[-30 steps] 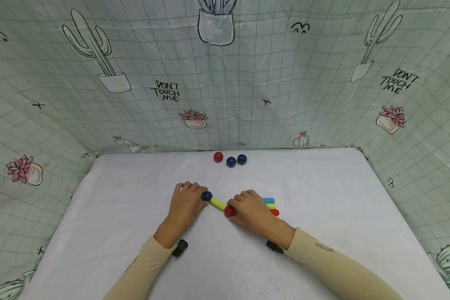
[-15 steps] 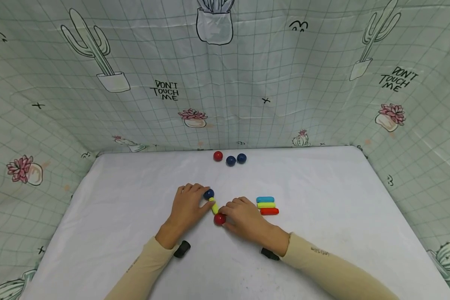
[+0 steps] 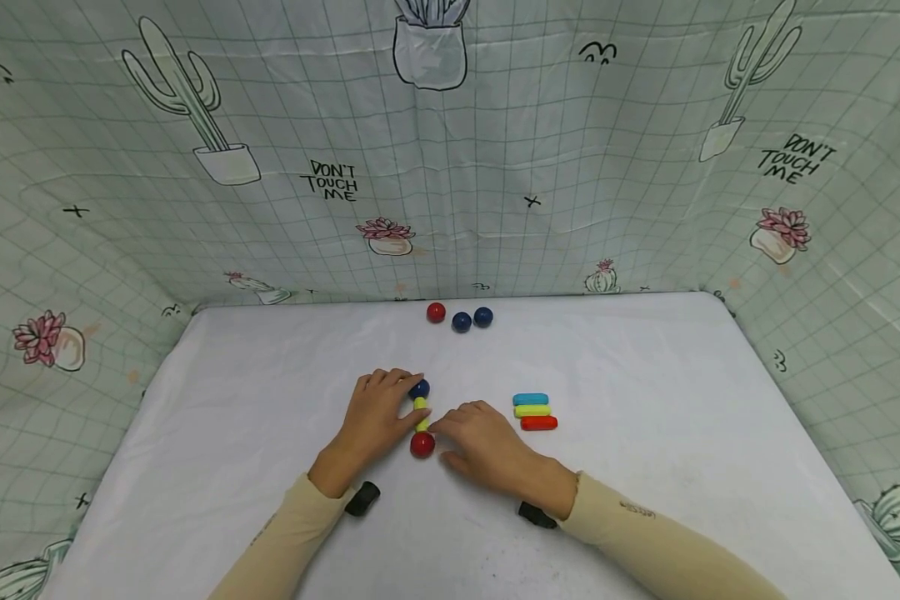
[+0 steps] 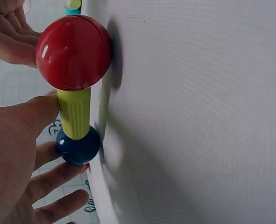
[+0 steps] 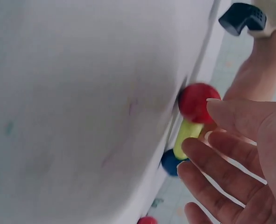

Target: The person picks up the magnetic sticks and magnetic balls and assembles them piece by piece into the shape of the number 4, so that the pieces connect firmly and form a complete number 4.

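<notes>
A ribbed yellow-green toy rod (image 4: 74, 112) joins a blue ball (image 4: 79, 147) at its far end to a red ball (image 4: 74, 52) at its near end, like a small dumbbell. It lies on the white table, pointing away from me. My left hand (image 3: 376, 417) holds it, thumb against the rod and fingers at the blue ball. Beside the red ball is my right hand (image 3: 487, 446), its fingers loosely bent and the thumb apart from them. In the right wrist view this hand (image 5: 240, 163) partly covers the rod and holds nothing.
Right of my right hand lie a blue rod (image 3: 530, 399), a yellow rod (image 3: 532, 411) and a red rod (image 3: 539, 423), side by side. Near the table's back edge sit a red ball (image 3: 436, 312) and two blue balls (image 3: 461, 322). A patterned cloth (image 3: 450, 167) hangs behind.
The rod with its two balls has swung from slanting rightward to pointing straight toward me. My right hand has moved left and nearer with the red ball, then let go of it.
</notes>
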### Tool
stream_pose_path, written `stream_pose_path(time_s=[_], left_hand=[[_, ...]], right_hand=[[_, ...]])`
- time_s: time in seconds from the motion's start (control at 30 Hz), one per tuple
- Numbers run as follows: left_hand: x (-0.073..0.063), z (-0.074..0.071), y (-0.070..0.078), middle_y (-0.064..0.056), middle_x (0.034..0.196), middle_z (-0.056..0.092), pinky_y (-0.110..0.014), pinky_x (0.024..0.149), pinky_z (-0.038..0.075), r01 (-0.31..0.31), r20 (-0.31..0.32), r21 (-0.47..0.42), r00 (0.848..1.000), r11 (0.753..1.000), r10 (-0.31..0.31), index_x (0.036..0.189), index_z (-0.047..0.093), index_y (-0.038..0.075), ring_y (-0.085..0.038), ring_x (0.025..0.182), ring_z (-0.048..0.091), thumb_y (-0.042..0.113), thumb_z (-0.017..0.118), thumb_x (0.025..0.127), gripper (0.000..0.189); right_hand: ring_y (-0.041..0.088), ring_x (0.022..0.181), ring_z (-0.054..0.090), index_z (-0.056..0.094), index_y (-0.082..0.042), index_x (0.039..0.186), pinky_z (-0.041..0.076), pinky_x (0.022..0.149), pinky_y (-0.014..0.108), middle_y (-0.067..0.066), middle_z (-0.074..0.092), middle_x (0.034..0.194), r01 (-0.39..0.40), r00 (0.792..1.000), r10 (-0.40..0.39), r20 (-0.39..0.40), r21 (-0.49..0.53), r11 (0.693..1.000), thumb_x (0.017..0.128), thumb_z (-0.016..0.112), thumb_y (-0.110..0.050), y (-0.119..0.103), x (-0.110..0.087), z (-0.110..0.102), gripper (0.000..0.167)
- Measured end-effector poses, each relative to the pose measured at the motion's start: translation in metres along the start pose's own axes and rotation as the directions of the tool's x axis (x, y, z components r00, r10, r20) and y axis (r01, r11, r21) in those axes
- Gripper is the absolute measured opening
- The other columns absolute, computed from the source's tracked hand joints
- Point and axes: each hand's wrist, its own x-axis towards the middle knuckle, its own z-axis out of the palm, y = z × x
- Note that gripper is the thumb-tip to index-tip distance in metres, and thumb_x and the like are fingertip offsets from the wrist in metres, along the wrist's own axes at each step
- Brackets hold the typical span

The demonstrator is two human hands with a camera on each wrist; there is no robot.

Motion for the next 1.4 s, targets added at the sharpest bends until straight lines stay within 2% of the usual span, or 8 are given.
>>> stream_pose_path(time_s=[0.2,0.37,0.47,0.63,0.83,1.1,1.4], left_hand=[[0.001,-0.004,0.000,-0.009,0.134,0.069,-0.055,0.111,0.042,0.014,0.048,-0.023,0.999,1.000,-0.013,0.143,0.067,0.010,-0.032,0.124,0.058,0.036,0.083,0.094,0.057],[0.001,-0.008,0.001,-0.010,0.136,0.068,-0.056,0.112,0.041,0.017,0.076,-0.038,0.997,0.999,-0.014,0.144,0.066,0.010,-0.032,0.127,0.058,0.035,0.082,0.094,0.058],[0.002,-0.009,0.000,-0.011,0.138,0.067,-0.056,0.113,0.041,0.019,0.085,-0.048,0.996,0.999,-0.015,0.144,0.066,0.010,-0.033,0.128,0.057,0.034,0.082,0.094,0.058],[0.001,-0.009,-0.001,-0.011,0.139,0.067,-0.055,0.113,0.040,0.022,0.089,-0.059,0.996,0.998,-0.016,0.145,0.065,0.009,-0.032,0.127,0.057,0.032,0.083,0.094,0.058],[0.000,-0.010,-0.002,-0.011,0.139,0.068,-0.055,0.113,0.041,0.024,0.087,-0.070,0.996,0.997,-0.018,0.145,0.065,0.009,-0.033,0.127,0.057,0.031,0.083,0.094,0.058],[-0.001,-0.009,-0.002,-0.011,0.141,0.067,-0.056,0.113,0.040,0.008,0.086,-0.074,0.996,0.997,-0.002,0.144,0.066,0.010,-0.034,0.130,0.057,0.030,0.082,0.094,0.056],[0.000,-0.010,-0.002,-0.011,0.147,0.062,-0.057,0.115,0.038,-0.035,0.106,-0.013,0.994,0.999,0.036,0.146,0.064,0.009,-0.035,0.133,0.053,0.033,0.079,0.097,0.057]], right_hand=[[0.024,0.110,0.069,0.076,-0.009,0.122,0.052,0.103,0.045,0.004,0.077,0.115,-0.050,0.995,0.047,-0.091,-0.031,0.998,0.089,0.086,-0.018,0.019,-0.008,-0.011,0.036],[0.026,0.106,0.070,0.076,-0.007,0.118,0.052,0.101,0.048,0.005,0.077,0.112,-0.096,0.980,0.081,-0.180,-0.077,0.992,0.086,0.088,-0.013,0.043,-0.016,-0.019,0.035],[0.027,0.104,0.071,0.076,-0.007,0.117,0.052,0.100,0.048,0.006,0.077,0.111,-0.131,0.972,0.110,-0.207,-0.092,0.987,0.084,0.089,-0.010,0.058,-0.021,-0.023,0.035],[0.029,0.103,0.071,0.077,-0.005,0.117,0.053,0.100,0.050,0.008,0.078,0.110,-0.188,0.967,0.164,-0.195,-0.110,0.976,0.085,0.089,-0.010,0.077,-0.030,-0.028,0.035],[0.030,0.101,0.071,0.078,-0.003,0.114,0.053,0.101,0.053,0.010,0.079,0.108,-0.235,0.963,0.216,-0.165,-0.110,0.966,0.085,0.089,-0.008,0.090,-0.038,-0.032,0.032],[0.027,0.095,0.071,0.082,-0.005,0.106,0.056,0.096,0.050,0.006,0.080,0.100,-0.228,0.966,0.212,-0.146,-0.102,0.968,0.086,0.087,-0.006,0.102,-0.042,-0.031,0.021],[0.026,0.090,0.069,0.083,-0.006,0.103,0.056,0.092,0.048,0.004,0.078,0.095,-0.206,0.975,0.195,-0.108,-0.099,0.974,0.086,0.087,-0.005,0.108,-0.038,-0.035,0.018]])
